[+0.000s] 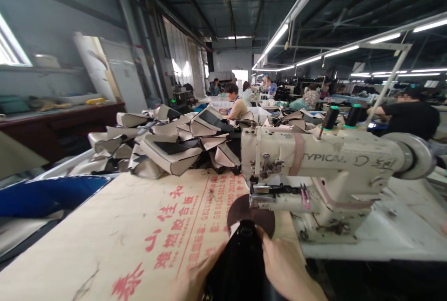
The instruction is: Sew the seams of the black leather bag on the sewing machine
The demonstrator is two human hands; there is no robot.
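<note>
A glossy black piece of material (242, 259), with a pale edge showing at its far end, stands in front of me between both hands. My right hand (284, 263) is closed on its right side, the thumb along the edge. On the other side my left hand (199, 270), smeared by motion, grips the same piece; its fingers are partly hidden. Just beyond is a dark brown round disc (267, 219) below the head of a cream sewing machine (272, 152). Pink-handled snips (305, 196) rest on the machine's lower arm.
A plywood board (139, 222) with red printing covers the table on the left. Behind it rises a heap of beige and black sewn pieces (171, 152). Two black thread spools (330, 118) top the machine. A blue-lined bin (63, 194) stands left; several people work farther back.
</note>
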